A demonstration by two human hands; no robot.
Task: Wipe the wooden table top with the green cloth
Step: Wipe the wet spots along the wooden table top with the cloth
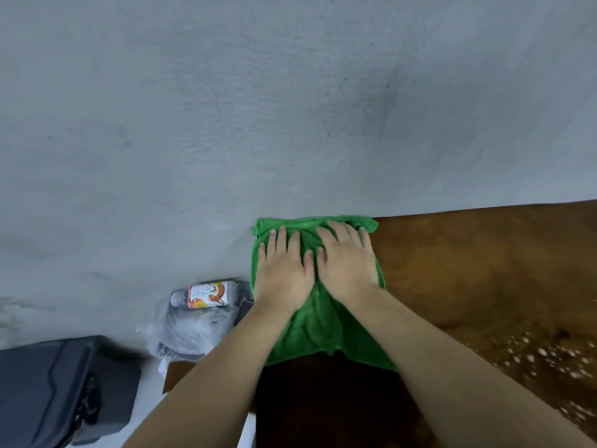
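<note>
A green cloth [323, 328] lies spread over the far left corner of the brown wooden table top [478, 270]. My left hand [284, 270] and my right hand [345, 263] press flat on the cloth's far half, side by side, fingers spread and pointing at the wall. The cloth's far edge is bunched against the wall, and its left edge lines up with the table's left edge. Pale specks are scattered on the wood at the right [549, 354].
A grey wall [258, 108] rises right behind the table. Left of the table, lower down, a clear plastic bag [187, 331] holds a labelled bottle [210, 295]. A dark grey case [58, 389] sits at the bottom left.
</note>
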